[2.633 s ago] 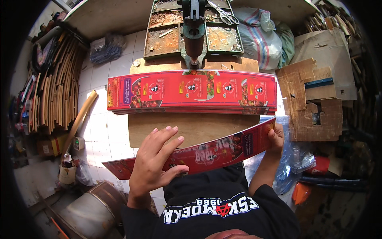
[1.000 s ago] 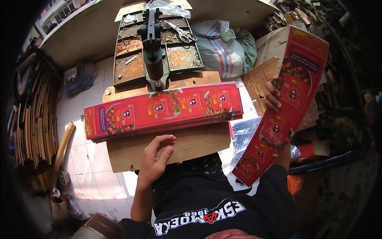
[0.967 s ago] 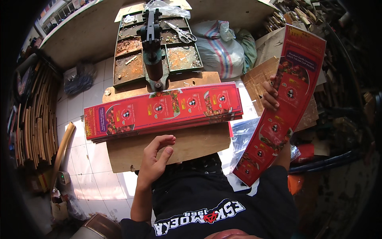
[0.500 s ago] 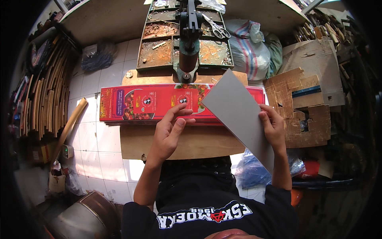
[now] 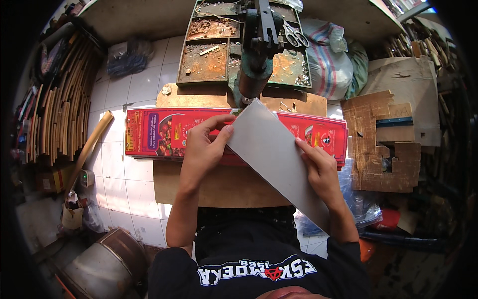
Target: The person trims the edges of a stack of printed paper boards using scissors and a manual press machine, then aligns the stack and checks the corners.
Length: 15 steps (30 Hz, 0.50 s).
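Note:
A long grey panel (image 5: pixel 279 154) is tilted diagonally across my view, its far corner at the foot of a dark green hand press (image 5: pixel 255 74). My left hand (image 5: pixel 204 147) grips the panel's left corner between thumb and fingers. On its right edge my right hand (image 5: pixel 318 169) is closed, thumb on top and the fingers partly hidden. Beneath the panel lies a stack of red printed panels (image 5: pixel 172 132) with food pictures, covered in the middle by the grey one. The stack rests on a wooden board (image 5: pixel 199 187).
Behind the press stands a compartmented metal tray (image 5: pixel 204 60) with small metal bits and scissors (image 5: pixel 295 36). A striped sack (image 5: pixel 326 60) and torn cardboard (image 5: pixel 368 139) are on the right. Cardboard sheets (image 5: pixel 64 104) are stacked at left, near a curved wooden strip (image 5: pixel 92 147).
The grey panel has moved left, its far corner now at the press foot. My left hand, earlier apart from it, has closed on its left corner. The view has shifted slightly.

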### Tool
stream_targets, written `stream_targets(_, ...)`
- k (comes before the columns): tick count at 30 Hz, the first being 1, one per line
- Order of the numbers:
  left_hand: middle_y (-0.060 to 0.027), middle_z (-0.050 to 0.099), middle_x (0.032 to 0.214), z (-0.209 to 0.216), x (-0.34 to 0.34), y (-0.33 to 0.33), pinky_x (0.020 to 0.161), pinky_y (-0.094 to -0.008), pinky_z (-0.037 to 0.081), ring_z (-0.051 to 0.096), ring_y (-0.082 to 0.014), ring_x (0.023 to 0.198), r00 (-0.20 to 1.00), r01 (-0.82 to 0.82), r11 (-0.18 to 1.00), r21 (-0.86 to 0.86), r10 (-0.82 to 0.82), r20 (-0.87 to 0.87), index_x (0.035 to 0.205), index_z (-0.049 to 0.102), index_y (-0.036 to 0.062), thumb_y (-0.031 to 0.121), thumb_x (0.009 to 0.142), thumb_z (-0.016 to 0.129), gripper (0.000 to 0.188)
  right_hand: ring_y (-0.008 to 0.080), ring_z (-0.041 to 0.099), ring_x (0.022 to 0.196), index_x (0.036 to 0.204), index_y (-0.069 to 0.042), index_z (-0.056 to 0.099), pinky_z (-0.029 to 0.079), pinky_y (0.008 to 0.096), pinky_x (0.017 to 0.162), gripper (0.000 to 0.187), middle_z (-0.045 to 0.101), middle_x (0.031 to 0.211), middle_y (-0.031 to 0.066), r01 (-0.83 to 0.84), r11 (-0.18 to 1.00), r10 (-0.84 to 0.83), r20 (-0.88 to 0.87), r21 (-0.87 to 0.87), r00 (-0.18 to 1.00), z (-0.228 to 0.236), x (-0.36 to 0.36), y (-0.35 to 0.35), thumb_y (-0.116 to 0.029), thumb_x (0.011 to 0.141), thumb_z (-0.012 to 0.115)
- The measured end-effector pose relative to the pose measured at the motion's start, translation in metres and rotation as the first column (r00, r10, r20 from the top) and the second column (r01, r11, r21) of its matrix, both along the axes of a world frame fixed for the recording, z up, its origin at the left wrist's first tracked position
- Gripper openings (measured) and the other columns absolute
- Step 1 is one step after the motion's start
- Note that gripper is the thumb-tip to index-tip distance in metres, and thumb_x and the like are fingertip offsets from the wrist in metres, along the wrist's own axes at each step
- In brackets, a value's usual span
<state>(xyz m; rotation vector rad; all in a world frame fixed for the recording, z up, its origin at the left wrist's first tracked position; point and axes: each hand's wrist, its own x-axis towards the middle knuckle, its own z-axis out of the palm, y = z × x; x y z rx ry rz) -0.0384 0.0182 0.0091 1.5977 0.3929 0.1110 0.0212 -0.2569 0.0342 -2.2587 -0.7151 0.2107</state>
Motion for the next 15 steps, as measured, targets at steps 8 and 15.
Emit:
stream_targets(8,-0.0089,0.070,0.094,0.007,0.006,0.003,0.051,-0.0203,0.054,0.066,-0.0095,0.066,0.998,-0.057,0.995,-0.084,0.055,-0.030,0.120,0.063,-0.0011,0.010,0.095,0.057,0.027,0.0268,0.058,0.067,0.127,-0.010,0.063,0.047,0.0346,0.065,0.045,0.057,0.076,0.0149,-0.017,1.000,0.018,0.045,-0.015,0.999,-0.005,0.014,0.012,0.008,0.086,0.057)
stream_targets(15,-0.0122,0.070,0.091,0.004,0.008,0.002,0.054,-0.0238,0.058,0.068,-0.0124,0.068,0.994,-0.113,0.991,-0.071,0.112,-0.020,0.117,0.066,-0.0015,0.006,0.093,0.056,0.026,0.0279,0.057,0.065,0.128,-0.013,0.063,0.046,0.0396,0.062,0.045,0.054,0.073,0.0150,-0.018,0.999,0.021,0.071,-0.038,0.997,-0.006,0.017,0.015,0.005,0.087,0.059)
